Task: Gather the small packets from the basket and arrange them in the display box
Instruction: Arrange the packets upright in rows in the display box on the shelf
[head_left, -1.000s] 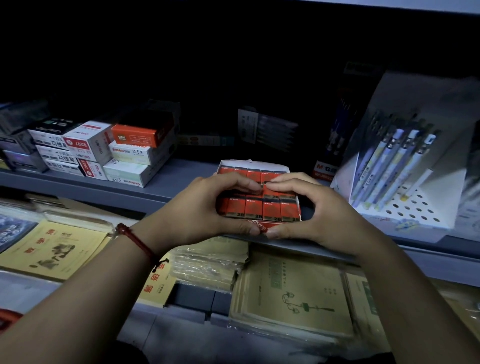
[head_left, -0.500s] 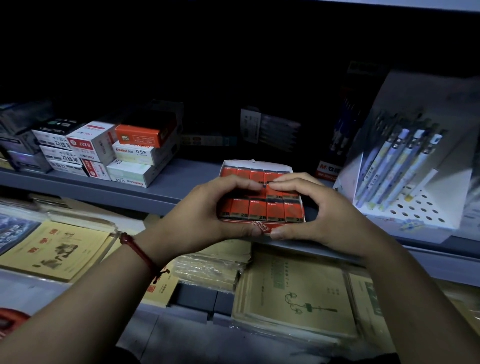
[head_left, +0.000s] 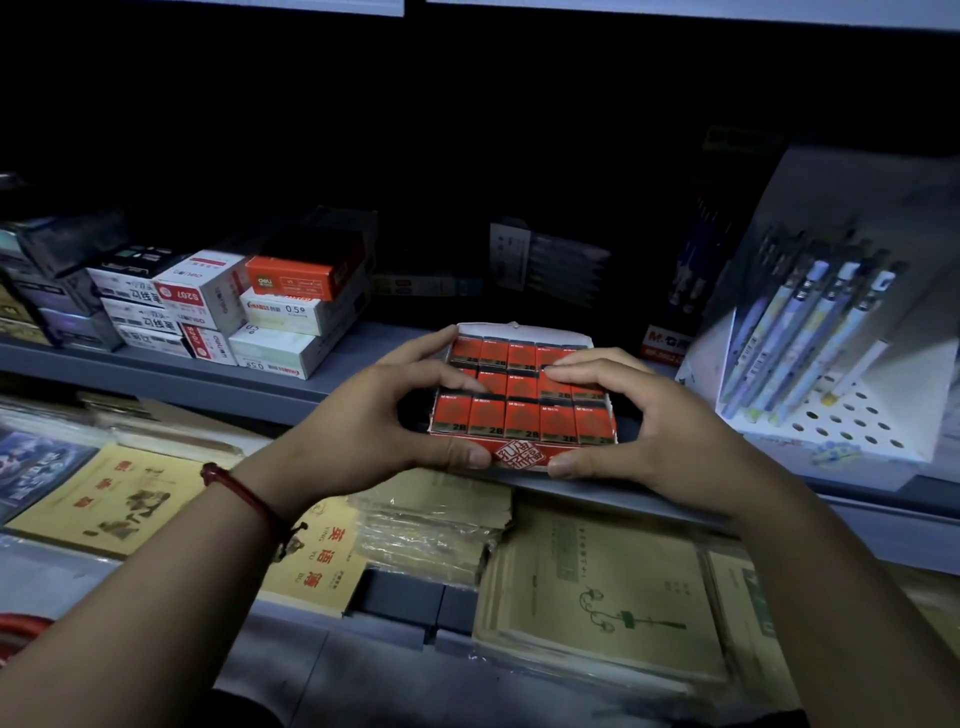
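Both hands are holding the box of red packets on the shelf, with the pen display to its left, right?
Not quite: the head view shows the pen display right of the display box. The left hand and right hand do hold that box of red packets on the shelf.

Left hand (head_left: 363, 431) farther from right hand (head_left: 649, 431)

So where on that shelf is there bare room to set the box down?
Bare grey shelf lies between the stacked boxes and the display box gripped by the left hand and right hand. Right of it, the pen stand crowds in. Below, it is crowded with notebooks.
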